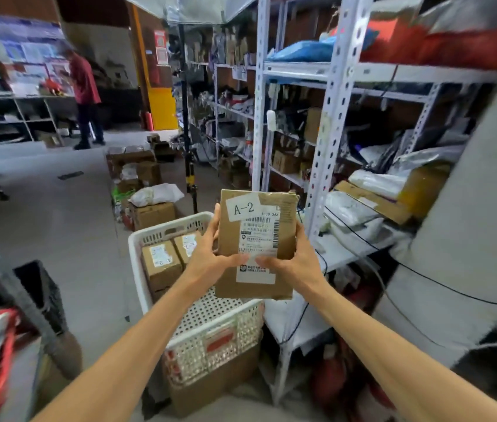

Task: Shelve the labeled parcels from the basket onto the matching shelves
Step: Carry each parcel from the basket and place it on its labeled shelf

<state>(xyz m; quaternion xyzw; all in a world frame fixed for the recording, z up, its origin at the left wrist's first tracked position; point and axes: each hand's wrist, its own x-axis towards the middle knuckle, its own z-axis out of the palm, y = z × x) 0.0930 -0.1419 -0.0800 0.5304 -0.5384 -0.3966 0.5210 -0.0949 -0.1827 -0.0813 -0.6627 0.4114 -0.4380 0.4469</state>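
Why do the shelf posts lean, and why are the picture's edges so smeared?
Head view: the wide-angle lens bows the white shelf posts; the parcel and its A-2 label are sharp at centre; the right edge and lower-left corner smear, probably from motion blur.

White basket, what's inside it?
In the white basket: two labelled boxes at the far end, bare perforated floor nearer. The A-2 parcel, held by left hand and right hand, hides the rest.

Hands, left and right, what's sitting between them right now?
The A-2 parcel: the left hand grips its left edge, the right hand its right edge, above the basket. The head view shows it.
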